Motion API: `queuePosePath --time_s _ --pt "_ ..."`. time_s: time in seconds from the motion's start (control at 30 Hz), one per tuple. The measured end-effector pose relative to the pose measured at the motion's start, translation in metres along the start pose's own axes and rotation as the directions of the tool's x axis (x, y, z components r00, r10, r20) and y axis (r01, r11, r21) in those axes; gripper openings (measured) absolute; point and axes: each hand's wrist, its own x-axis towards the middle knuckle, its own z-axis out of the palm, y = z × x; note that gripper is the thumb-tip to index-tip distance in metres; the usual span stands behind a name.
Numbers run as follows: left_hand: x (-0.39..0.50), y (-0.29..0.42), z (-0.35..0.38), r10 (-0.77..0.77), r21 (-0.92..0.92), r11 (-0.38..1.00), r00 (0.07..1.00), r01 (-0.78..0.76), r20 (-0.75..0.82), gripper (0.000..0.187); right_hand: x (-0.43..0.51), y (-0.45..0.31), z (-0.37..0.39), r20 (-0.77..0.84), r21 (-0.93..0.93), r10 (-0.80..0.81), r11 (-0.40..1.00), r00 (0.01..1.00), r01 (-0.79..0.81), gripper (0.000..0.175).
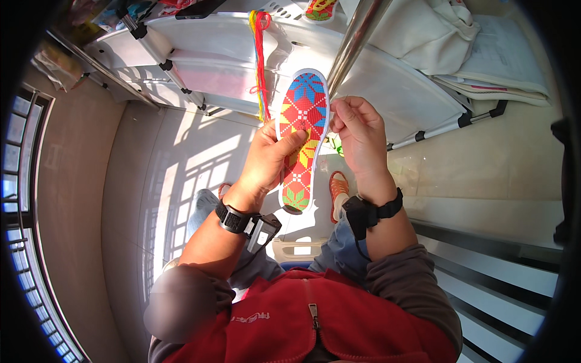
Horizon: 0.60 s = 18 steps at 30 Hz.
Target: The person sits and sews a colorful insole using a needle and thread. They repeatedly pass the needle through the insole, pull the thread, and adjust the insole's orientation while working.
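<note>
A shoe insole [303,102], stitched in red, blue, yellow and green with a white rim, stands lengthwise before me. My left hand [277,152] grips its left side, the thumb lying across the patterned face. Close to the insole's upper right edge is my right hand [356,122], its thumb and index finger pinched together. A thin sliver, perhaps a needle, shows at those fingertips, too small to tell for sure. Red, yellow and blue embroidery threads [259,68] hang from the shelf rim just left of the insole's top.
A white plastic shelf rack [204,45] with metal poles [358,36] stands ahead. On it are another patterned insole [319,11], a dark flat object [199,8] and folded white cloth [426,36]. A barred window [20,154] is at the left. My feet rest on the tiled floor below.
</note>
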Motion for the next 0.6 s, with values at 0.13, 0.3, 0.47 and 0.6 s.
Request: queuePosePath --time_s 0.13,0.3,0.47,0.6 --pt "0.0039 0.002 -0.0068 -0.023 0.003 1.0 1.0 0.023 0.009 0.019 0.0024 -0.0026 -0.0021 -0.044 0.003 0.01 1.0 0.999 -0.01 0.012" --pt "0.0041 0.0001 -0.0091 0.029 -0.058 0.998 0.999 -0.028 0.015 0.019 -0.0001 0.0009 -0.0012 -0.052 -0.035 0.006 0.999 0.999 -0.008 0.012" --pt "0.0012 0.0035 -0.0064 0.051 -0.066 0.997 0.999 -0.051 0.0 0.019 0.0006 0.0025 -0.0004 -0.034 -0.036 -0.006 0.999 0.999 0.004 0.013" --pt "0.0013 0.004 -0.0057 0.067 -0.08 0.995 0.998 -0.067 -0.002 0.02 0.0007 0.0026 -0.0009 -0.008 -0.104 -0.007 0.995 1.0 0.006 0.013"
